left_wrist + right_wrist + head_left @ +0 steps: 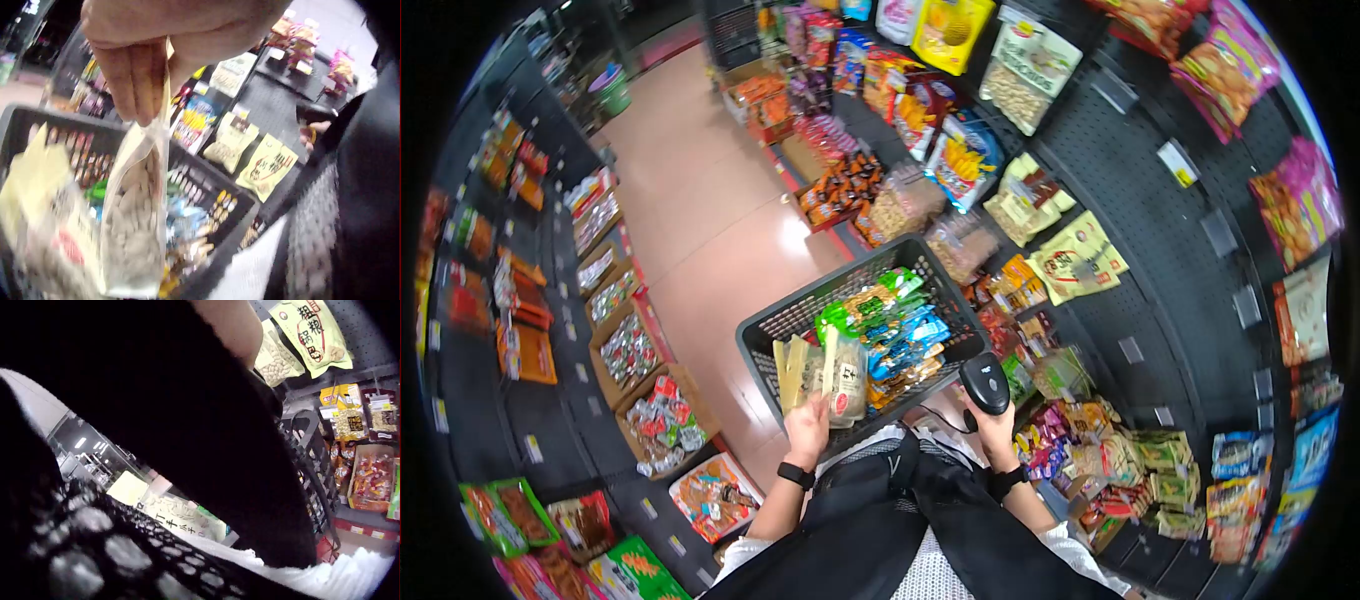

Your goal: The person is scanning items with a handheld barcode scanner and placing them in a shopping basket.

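Note:
My left hand (807, 428) pinches the top of a pale yellow bag of seeds (132, 231) between thumb and fingers. Through the bag's clear side, greyish seeds show. It hangs upright over a dark grey plastic basket (765, 335) in front of my body. Beside it are more cream seed bags (53, 225), and the basket also holds green snack packs (900, 280) and blue snack packs (922, 326). A black barcode scanner (984, 383) sits in the grip of my right hand (997, 430), by the basket's right corner. A sleeve and dark cloth hide most of the right wrist view.
Dark pegboard shelving (1120, 260) with hanging snack bags stands close on the right. On the left are open cartons of wrapped snacks (630, 350) along a low shelf. A tiled aisle floor (690, 170) runs ahead, with a green bin (610, 92) at its far left.

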